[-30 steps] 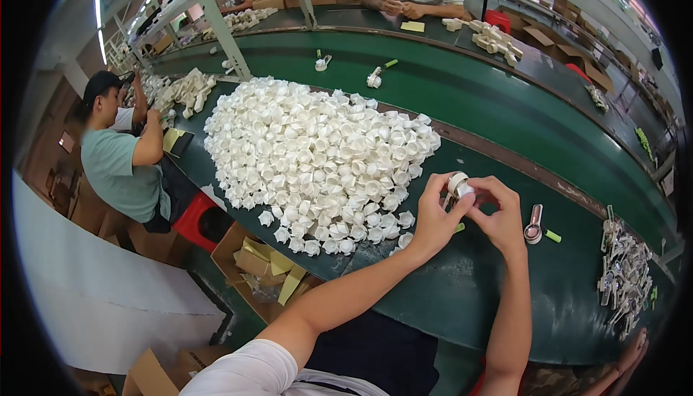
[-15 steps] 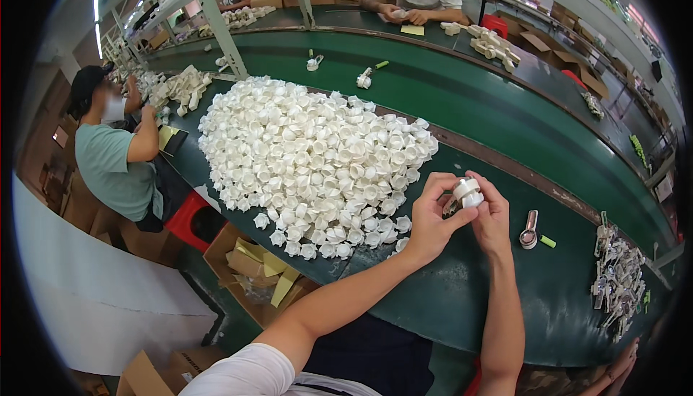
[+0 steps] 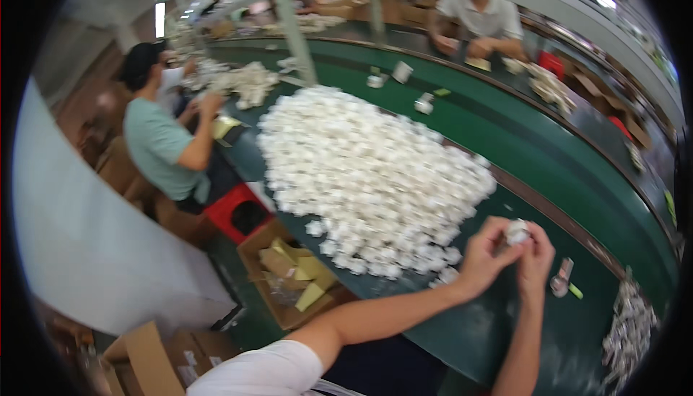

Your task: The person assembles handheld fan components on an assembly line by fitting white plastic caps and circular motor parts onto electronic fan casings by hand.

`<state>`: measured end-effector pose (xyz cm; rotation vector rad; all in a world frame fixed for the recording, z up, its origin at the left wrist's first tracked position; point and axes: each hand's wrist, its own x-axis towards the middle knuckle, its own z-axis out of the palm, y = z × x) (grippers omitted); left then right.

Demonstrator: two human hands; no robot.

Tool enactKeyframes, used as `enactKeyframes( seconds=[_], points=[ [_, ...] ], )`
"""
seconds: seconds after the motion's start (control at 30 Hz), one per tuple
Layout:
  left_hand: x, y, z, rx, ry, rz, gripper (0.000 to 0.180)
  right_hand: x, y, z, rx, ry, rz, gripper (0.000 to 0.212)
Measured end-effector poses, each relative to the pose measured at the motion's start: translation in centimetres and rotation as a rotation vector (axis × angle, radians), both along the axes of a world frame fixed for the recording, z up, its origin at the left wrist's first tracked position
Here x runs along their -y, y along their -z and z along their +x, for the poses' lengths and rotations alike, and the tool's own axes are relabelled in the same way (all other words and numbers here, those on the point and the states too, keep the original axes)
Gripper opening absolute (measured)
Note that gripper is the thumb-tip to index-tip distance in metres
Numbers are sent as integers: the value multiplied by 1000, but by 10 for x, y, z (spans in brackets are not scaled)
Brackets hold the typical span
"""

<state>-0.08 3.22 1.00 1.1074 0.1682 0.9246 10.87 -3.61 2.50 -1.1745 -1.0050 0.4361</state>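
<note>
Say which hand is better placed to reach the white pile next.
Probably the left hand: it is nearer the white pile, while the right hand lies farther off. Both hold a white part.

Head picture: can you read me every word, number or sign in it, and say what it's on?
No words, numbers or signs can be read.
Box at the lower left: pale marks, too blurred to read.
White part between left hand and right hand: too small and blurred to tell if it has writing.
</note>
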Motion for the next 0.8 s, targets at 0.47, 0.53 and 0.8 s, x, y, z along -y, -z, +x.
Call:
enactKeyframes(
  seconds=[0.47, 0.53, 0.8],
  points=[
    [33, 26, 10, -381, -107, 394, 55, 58, 15, 135, 413, 571, -770, 52],
    [37, 21, 12, -388, -42, 381, 50, 102, 54, 169, 1065, 845, -779, 60],
    [42, 21, 10, -401, 81, 403, 47, 91, 22, 133, 651, 489, -1164, 47]
  ],
)
